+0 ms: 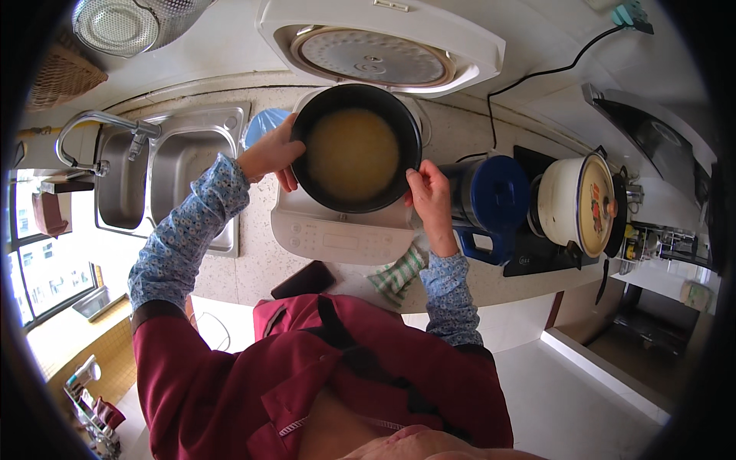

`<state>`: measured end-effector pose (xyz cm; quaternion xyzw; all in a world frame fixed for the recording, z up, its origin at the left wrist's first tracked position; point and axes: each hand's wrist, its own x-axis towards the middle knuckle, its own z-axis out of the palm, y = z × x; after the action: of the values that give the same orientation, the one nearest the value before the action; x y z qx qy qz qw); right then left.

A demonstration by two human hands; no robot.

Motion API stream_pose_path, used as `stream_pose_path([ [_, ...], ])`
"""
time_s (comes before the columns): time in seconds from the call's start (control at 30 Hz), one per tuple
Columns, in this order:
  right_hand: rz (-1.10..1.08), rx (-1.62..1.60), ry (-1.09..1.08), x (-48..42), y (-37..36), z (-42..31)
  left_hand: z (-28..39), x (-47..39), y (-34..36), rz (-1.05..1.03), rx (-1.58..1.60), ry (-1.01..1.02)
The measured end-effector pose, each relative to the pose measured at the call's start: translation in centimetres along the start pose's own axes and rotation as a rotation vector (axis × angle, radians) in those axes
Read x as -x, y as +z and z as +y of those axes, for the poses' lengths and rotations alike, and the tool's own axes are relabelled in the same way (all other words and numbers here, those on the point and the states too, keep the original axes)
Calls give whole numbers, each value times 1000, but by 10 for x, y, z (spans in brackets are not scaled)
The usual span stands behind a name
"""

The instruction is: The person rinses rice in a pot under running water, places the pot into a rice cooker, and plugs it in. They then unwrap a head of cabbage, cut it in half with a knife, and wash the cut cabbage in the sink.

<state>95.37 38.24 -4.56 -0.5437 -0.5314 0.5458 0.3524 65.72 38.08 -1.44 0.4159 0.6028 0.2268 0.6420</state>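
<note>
Both hands grip the rim of a dark inner pot (356, 202) from a rice cooker, one on each side. Cloudy yellowish liquid (353, 152) fills its bottom; whether grains lie under it, I cannot tell. My left hand (275, 154) holds the left rim, thumb on top and fingers beneath. At the lower right rim, my right hand (428, 195) pinches the edge. The pot is over the white rice cooker (342, 238), whose lid (374, 54) stands raised behind it. Whether the pot touches the cooker is hidden.
Left are a steel double sink (187, 158), a faucet (106, 118) and a blue plastic-covered item (267, 123). A phone (303, 280) and green-striped cloth (397, 276) lie in front. Right stand a blue-lidded jug (499, 187) and an enamel pot (566, 201) on a black cooktop (535, 261).
</note>
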Motion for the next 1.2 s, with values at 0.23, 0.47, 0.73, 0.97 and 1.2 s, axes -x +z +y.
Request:
stream_pose_path([
  [0.23, 17, 237, 42, -6, 0, 3, -1, 3, 11, 81, -130, 62],
  [0.47, 46, 479, -22, -11, 0, 9, -10, -6, 12, 191, -403, 114],
  [0.73, 32, 867, -124, -13, 4, 7, -54, -26, 6, 402, -790, 381],
  [0.97, 228, 359, -262, 1, -20, -35, 23, 35, 2, 790, -657, 819],
  [1.2, 441, 173, -854, -29, -14, -165, 136, 61, 4, 966, -883, 1287],
])
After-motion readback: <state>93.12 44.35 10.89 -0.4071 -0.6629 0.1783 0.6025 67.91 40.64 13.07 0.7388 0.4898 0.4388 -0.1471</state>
